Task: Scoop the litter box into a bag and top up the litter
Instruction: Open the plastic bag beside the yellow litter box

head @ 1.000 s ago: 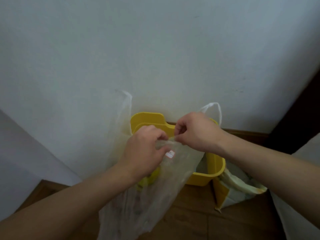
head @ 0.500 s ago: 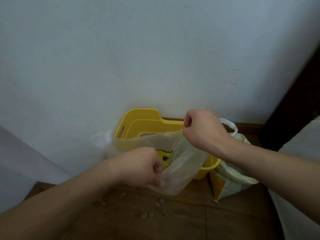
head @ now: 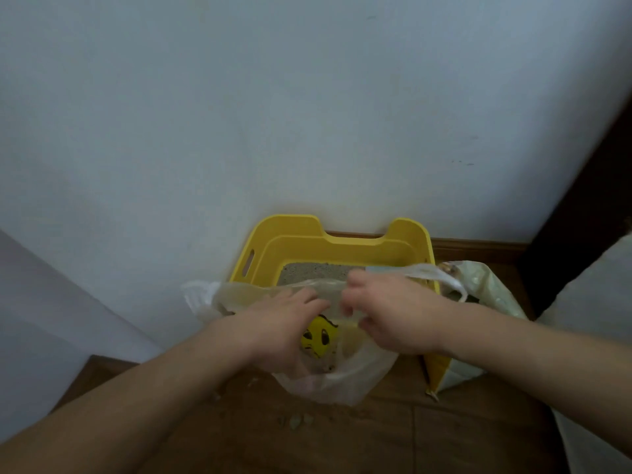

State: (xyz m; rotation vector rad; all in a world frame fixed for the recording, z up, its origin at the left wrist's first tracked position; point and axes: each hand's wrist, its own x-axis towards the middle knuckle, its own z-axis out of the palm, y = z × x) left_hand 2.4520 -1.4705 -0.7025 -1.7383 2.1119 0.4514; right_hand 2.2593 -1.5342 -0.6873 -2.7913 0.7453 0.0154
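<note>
Left hand (head: 284,323) rests, fingers fairly straight, in the bag (head: 342,381) mouth. Right hand (head: 393,316) pinches its rim, just near of the litter box (head: 307,234).

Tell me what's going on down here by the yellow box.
A person holds a thin plastic bag open in front of the yellow litter box, which stands against the wall with grey litter in it. The left hand reaches into the bag's mouth with fingers fairly straight; the right hand pinches its rim. A litter sack stands right of the box, and crumbs lie on the wooden floor. No scoop is in view.
</note>
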